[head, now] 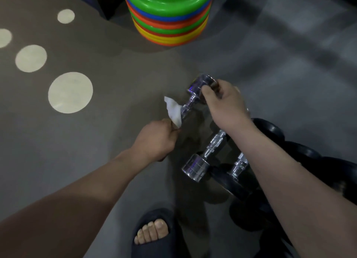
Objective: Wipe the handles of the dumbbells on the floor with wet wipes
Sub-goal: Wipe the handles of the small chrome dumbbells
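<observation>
A chrome dumbbell is tilted up off the grey floor. My right hand grips its far head. My left hand holds a white wet wipe pressed against the lower part of its handle; the near head is hidden behind my left hand. A second chrome dumbbell lies on the floor just to the right, under my right forearm. A third dumbbell with a chrome handle and black heads lies beside it.
Several black dumbbell heads line the floor at the right. A stack of coloured plastic discs stands ahead. White round spots mark the floor at the left. My foot in a dark slipper is at the bottom.
</observation>
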The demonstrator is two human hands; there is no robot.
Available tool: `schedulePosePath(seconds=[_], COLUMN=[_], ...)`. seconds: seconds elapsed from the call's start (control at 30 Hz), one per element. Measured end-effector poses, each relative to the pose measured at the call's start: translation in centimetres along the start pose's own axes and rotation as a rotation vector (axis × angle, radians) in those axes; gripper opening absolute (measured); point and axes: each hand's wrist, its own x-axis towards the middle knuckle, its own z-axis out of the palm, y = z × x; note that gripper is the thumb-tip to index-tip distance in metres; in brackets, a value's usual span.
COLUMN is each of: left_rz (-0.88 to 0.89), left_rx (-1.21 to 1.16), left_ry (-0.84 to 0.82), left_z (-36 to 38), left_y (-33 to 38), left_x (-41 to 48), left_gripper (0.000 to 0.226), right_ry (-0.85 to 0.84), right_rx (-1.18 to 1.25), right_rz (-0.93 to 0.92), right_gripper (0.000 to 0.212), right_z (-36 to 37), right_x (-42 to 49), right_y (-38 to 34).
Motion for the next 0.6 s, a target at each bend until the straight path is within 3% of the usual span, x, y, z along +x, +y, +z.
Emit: schedulePosePath(seconds=[0.1, 0.23, 0.43, 0.6], left_rz=[0.028, 0.063, -0.127, -0.155], left_rx=[0.083, 0.168, 0.190, 0.246], left_ry=[0.020, -0.027, -0.089, -0.069], left_z=[0.3, 0.3, 2.0, 2.1], left_y=[0.5, 2.3, 3.6, 3.8], left_x=[0.6, 1.8, 2.7, 2.5], left_gripper=[0.028, 0.031, 0.028, 0.046], right_ry=[0.106, 0.210, 0.002, -0.118], right_rx=[0.009, 0.093, 0.130, 0.087], right_rz=[0.078, 0.047, 0.079, 0.109], right_gripper=[0.023, 0.030, 0.030, 0.021], right_z=[-0.2, -0.6, -0.2, 0.9], right_x=[-0.5, -2.4, -4.6, -5.2], right_y=[1.0, 1.0, 2.6, 3.1])
